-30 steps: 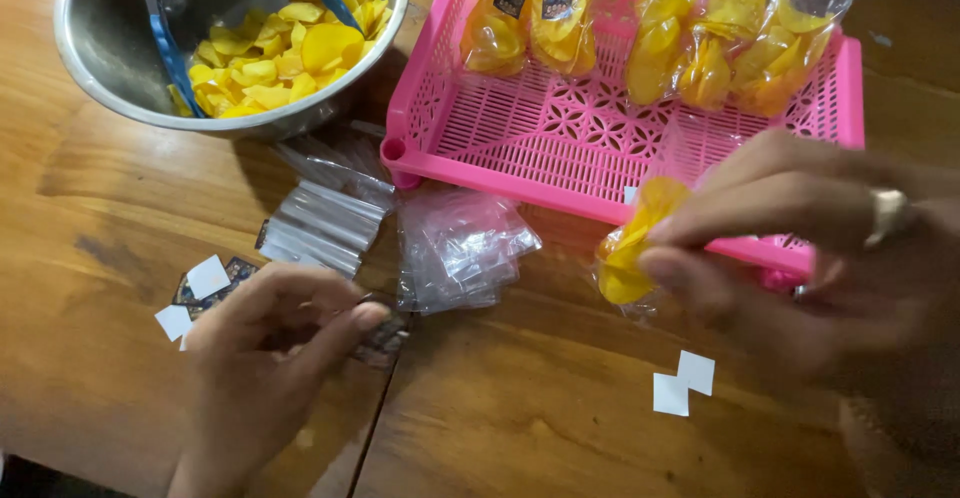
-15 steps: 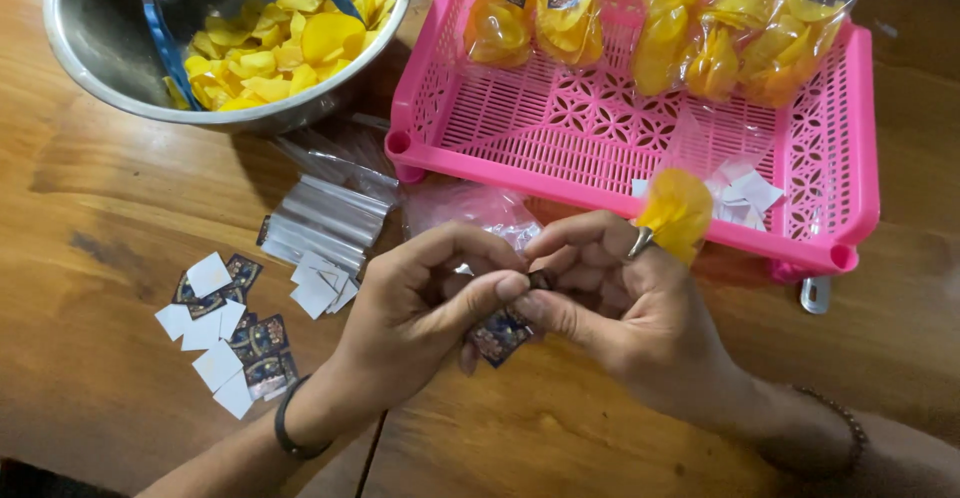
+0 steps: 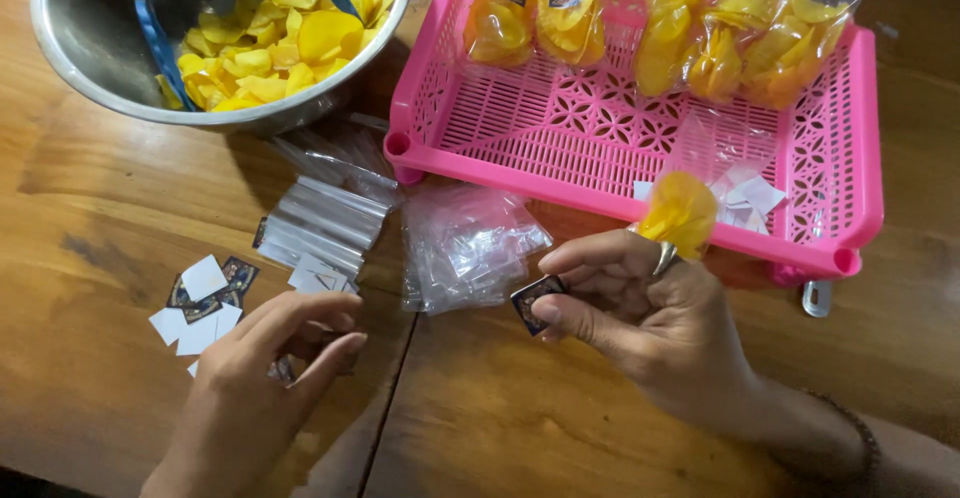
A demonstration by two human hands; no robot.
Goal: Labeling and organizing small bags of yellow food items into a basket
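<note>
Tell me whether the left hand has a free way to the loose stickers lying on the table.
Probably yes: the left hand rests on the wooden table right beside the loose stickers, and nothing lies between them.

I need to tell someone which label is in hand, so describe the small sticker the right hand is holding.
Start at the pink basket, then drop to the right hand below its front rim. The small dark sticker sits pinched at its fingertips, raised off the table, unlike the loose stickers by the left hand.
</note>
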